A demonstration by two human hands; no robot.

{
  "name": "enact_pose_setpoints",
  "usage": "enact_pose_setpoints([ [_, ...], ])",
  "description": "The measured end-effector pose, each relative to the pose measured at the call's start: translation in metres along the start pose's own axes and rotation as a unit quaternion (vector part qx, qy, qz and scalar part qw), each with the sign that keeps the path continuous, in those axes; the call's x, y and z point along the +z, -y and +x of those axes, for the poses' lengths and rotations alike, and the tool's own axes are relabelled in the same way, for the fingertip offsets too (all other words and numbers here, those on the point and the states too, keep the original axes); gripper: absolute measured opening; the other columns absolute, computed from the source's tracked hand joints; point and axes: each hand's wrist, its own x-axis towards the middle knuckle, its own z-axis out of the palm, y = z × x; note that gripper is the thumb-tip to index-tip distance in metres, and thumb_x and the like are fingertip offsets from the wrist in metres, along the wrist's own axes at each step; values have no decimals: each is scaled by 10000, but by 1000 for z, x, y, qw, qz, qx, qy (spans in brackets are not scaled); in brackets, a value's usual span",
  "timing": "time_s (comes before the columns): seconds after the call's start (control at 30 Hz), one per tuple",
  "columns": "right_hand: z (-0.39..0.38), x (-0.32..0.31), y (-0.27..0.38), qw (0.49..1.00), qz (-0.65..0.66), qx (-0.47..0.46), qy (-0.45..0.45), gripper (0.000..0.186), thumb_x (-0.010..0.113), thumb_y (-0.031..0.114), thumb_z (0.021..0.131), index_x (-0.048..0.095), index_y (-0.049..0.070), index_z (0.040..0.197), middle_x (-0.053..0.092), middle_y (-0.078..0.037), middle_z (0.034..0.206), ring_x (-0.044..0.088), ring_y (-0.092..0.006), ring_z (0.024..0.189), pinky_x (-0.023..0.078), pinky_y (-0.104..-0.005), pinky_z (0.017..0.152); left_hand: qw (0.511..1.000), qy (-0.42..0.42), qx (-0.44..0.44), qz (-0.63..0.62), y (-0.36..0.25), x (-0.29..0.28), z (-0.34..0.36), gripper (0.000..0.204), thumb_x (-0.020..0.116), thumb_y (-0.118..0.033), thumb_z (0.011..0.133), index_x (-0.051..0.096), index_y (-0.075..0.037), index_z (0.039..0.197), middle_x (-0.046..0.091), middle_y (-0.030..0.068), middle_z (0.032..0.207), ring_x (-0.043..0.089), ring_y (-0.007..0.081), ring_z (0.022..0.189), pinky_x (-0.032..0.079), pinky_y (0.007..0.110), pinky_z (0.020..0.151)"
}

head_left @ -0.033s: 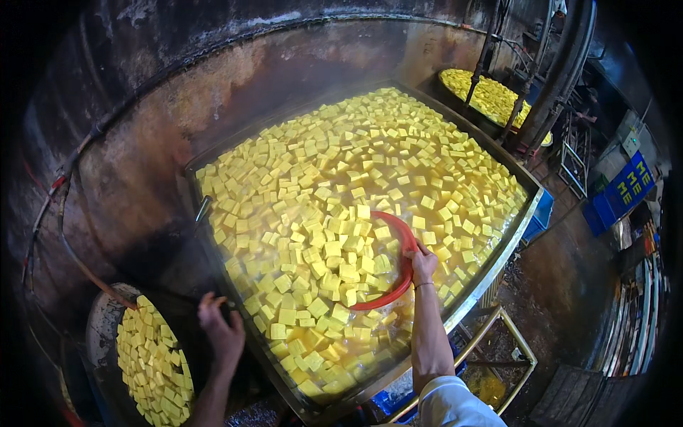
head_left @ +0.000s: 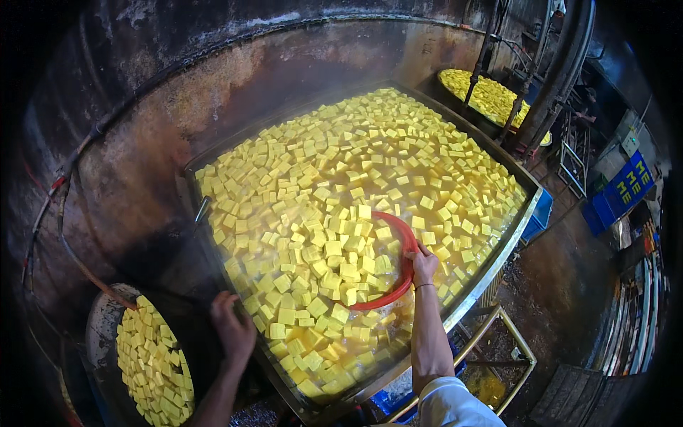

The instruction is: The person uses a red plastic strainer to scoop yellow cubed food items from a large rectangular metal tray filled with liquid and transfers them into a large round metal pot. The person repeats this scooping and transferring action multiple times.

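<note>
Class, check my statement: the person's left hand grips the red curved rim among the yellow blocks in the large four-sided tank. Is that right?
No, the hand is wrong. The head view shows the right hand gripping the red curved rim among the yellow blocks in the large four-sided tank; the left hand is apart from that rim.

Left hand [head_left: 235, 331]: fingers loosely bent
Left forearm [head_left: 215, 395]: below those fingers, slanting upward
Right hand [head_left: 425, 265]: fingers curled in a grip
Right wrist [head_left: 425, 286]: just below the gripping fingers
Right forearm [head_left: 431, 341]: farther below them, outstretched
</note>
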Motion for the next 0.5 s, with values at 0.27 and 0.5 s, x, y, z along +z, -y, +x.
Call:
enact_pose_setpoints([
  [0.27,-7,-33,-1,992,92,83,-31,574,638,-130,618,645,-34,1184,691,-98,875,634,-182,677,535,-294,627,684,289,-470,-477,-133,130,-4,362,560,-84,871,449,-34,1212,517,149,1116,600,276,895,544,345,672],
  [0.5,-8,-47,4,979,178,93,38,430,573,-106,646,701,-15,1046,657,-63,773,579,-144,601,477,-272,539,660,273,-519,-470,-126,211,15,98,597,-82,847,555,-57,931,554,65,814,507,144,650,427,254,512],
])
